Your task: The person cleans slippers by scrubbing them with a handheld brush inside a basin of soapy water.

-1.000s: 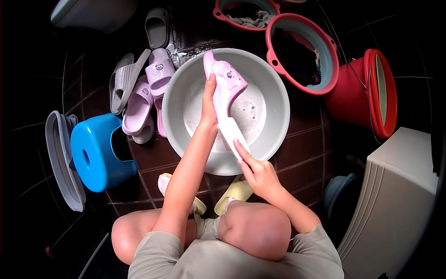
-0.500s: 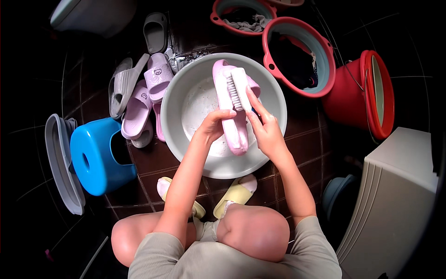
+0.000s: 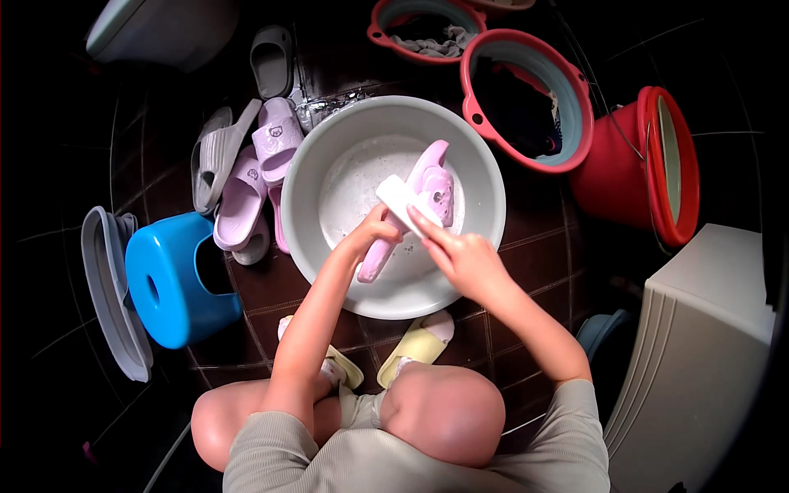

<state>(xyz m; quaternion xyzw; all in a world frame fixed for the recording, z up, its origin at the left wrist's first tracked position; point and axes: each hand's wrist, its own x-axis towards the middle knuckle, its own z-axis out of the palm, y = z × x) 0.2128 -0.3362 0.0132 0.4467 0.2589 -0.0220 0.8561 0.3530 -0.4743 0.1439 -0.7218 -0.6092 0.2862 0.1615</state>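
Observation:
Over the grey basin [image 3: 297, 205], my left hand [image 3: 371, 233] grips a pink slide slipper [image 3: 376, 261] around its middle. The slipper is tilted on its side, its strap facing right and its far end pointing up and to the right. My right hand [image 3: 465, 261] holds a white scrubbing brush [image 3: 401, 202] against the slipper's sole edge, fingers along the brush's back. The bristles are hidden from view now. Whitish, sudsy water [image 3: 353, 177] lies in the basin below.
Lilac slippers [image 3: 240, 201] and grey slippers [image 3: 215, 156] lie left of the basin, beside a blue stool [image 3: 168, 279]. Red-rimmed tubs [image 3: 470, 90] with cloth inside and a red bucket [image 3: 612, 156] stand at the right. A beige cabinet [image 3: 699, 329] is near right.
The slipper has turned from nearly upright, sole up, to a slant with its strap showing. The brush has swung left across it, and my right hand has come lower.

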